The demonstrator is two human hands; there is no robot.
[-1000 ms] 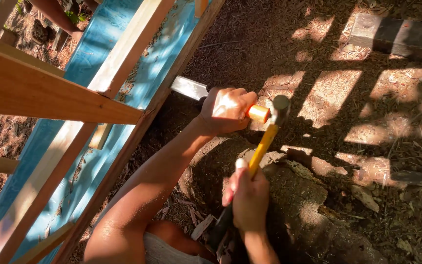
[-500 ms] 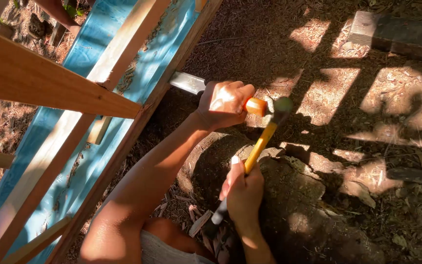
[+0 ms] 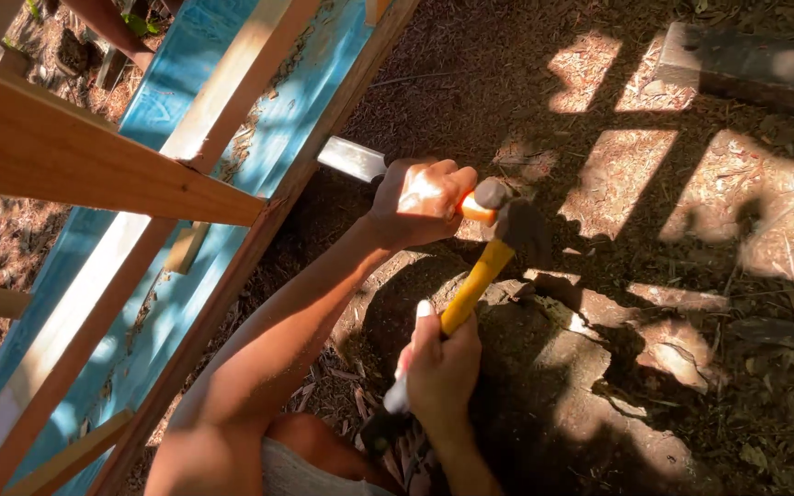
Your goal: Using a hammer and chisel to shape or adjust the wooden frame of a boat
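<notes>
My left hand (image 3: 420,202) clamps the chisel (image 3: 353,160) steady against the wooden frame (image 3: 259,248); right hand (image 3: 441,363) grips the hammer (image 3: 475,280), head at the chisel's butt.

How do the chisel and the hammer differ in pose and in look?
The chisel lies nearly level in the left hand, its flat metal blade at the wooden frame; the hammer slants upward from the right hand. The chisel's handle is mostly hidden in the fist, whereas the hammer's long yellow handle shows. The hammer's dark head sits at the chisel's orange end. Both are gripped in one hand.
</notes>
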